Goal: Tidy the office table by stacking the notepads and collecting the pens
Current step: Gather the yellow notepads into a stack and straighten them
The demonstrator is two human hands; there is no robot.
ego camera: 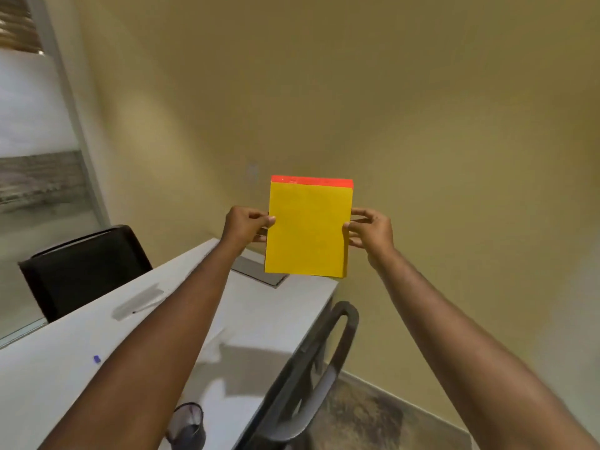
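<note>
Yellow notepad [307, 227], red top band: we hold it upright in the air above the far end of the white table [259, 319]. Our left hand [244, 226] pinches its left edge, our right hand [370, 228] its right edge.

The notepad [308, 227] is showing bright yellow with a red strip on top. The table [266, 316] is looking white, the wall [389, 92] tan, and one chair [84, 267] black.

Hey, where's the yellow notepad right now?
In the head view, the yellow notepad is held upright in the air, centre frame, between the left hand and right hand, above the table's far end.
</note>
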